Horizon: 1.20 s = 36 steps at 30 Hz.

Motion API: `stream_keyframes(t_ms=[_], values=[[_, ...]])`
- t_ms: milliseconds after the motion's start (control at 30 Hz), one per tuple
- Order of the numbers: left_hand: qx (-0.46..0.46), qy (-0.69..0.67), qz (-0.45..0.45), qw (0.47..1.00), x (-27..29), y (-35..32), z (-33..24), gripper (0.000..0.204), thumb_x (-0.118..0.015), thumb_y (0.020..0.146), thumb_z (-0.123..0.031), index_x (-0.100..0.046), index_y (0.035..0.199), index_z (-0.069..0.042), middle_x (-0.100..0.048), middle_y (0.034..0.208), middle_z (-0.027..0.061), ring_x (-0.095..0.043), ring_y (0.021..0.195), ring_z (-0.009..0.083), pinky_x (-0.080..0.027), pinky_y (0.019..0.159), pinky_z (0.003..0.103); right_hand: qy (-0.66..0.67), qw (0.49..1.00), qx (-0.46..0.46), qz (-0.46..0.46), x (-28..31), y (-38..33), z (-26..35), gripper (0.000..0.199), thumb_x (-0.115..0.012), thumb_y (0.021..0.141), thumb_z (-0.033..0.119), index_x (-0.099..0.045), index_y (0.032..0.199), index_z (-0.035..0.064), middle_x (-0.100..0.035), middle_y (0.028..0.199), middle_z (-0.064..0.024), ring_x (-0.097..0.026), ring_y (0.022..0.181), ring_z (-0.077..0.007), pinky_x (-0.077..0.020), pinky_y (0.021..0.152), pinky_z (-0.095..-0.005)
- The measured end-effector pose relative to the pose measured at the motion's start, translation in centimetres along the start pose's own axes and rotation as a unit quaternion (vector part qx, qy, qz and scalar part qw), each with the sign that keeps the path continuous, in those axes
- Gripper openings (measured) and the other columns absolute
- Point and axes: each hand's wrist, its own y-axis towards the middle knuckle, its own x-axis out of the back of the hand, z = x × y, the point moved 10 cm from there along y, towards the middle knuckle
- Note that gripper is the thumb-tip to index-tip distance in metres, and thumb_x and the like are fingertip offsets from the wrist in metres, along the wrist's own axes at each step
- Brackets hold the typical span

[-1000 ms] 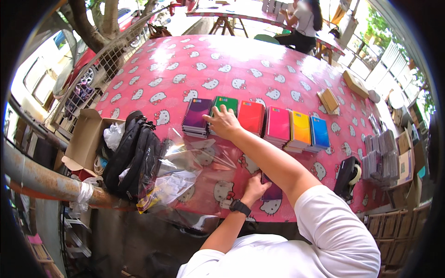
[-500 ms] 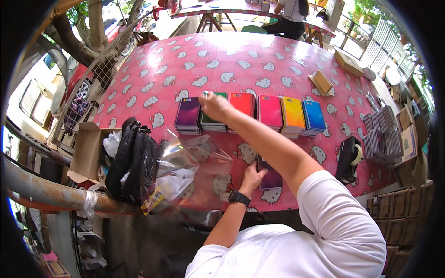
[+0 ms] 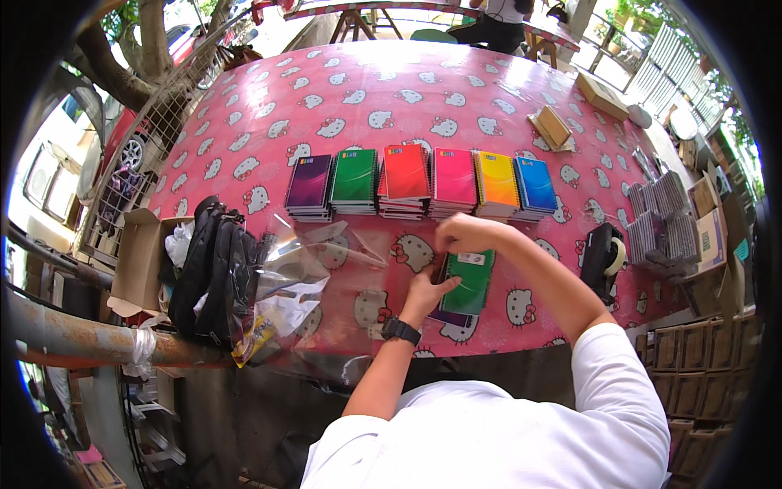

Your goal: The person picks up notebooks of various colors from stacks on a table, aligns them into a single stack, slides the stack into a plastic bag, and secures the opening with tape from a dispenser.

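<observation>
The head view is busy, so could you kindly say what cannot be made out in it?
In the head view:
Nearest purple notebook: mostly hidden by the green notebook on it.
Right hand: its curled fingers hide what, if anything, they grip.
Background person: head cut off by the top edge.

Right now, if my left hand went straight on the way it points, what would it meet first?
Probably your right hand, at the far end of the green notebook; whether it sits higher than your left hand is unclear.
</observation>
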Motion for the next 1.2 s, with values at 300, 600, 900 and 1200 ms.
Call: stream_keyframes(t_ms=[300,600,900,1200], values=[[-0.001,0.023,-0.027,0.999,0.7,-0.1,1.3,0.048,-0.072,0.073,-0.021,-0.057,0.113,0.003,-0.064,0.106,0.0204,-0.062,0.098,0.0293,-0.047,0.085,0.036,-0.315,0.919,-0.112,-0.208,4.7,11.3,3.2,0.028,-0.059,0.081,0.024,-0.061,0.108,0.0149,-0.05,0.114,-0.013,-0.048,0.109,-0.0314,-0.0473,0.082,-0.0457],[0.012,0.062,-0.041,0.997,1.0,-0.3,1.3,0.045,-0.072,0.076,-0.026,-0.06,0.107,0.004,-0.066,0.101,0.0178,-0.064,0.093,0.0249,-0.048,0.083,0.035,-0.287,0.941,-0.142,-0.11,5.0,11.8,2.7,0.049,-0.067,0.079,0.036,-0.052,0.123,0.0224,-0.044,0.125,-0.0172,-0.05,0.111,-0.0372,-0.0496,0.086,-0.0457],[0.005,0.045,-0.051,0.998,1.5,0.0,1.2,0.046,-0.064,0.081,-0.037,-0.06,0.101,0.005,-0.065,0.097,0.0219,-0.063,0.093,0.0316,-0.047,0.082,0.038,0.034,0.937,-0.06,-0.342,15.2,-3.1,2.8,0.018,-0.061,0.072,0.004,-0.063,0.09,0.0039,-0.064,0.077,-0.0092,-0.063,0.074,-0.0224,-0.0495,0.069,-0.0342],[0.051,0.042,-0.01,0.998,0.4,0.1,0.7,0.061,-0.073,0.071,-0.04,-0.058,0.113,0.002,-0.065,0.106,0.0181,-0.062,0.1,0.027,-0.046,0.088,0.034,-0.022,0.994,0.016,-0.106,2.3,-2.5,-0.7,0.024,-0.064,0.068,0.007,-0.066,0.092,0.0055,-0.064,0.089,-0.0107,-0.06,0.091,-0.0262,-0.0496,0.077,-0.0349]])
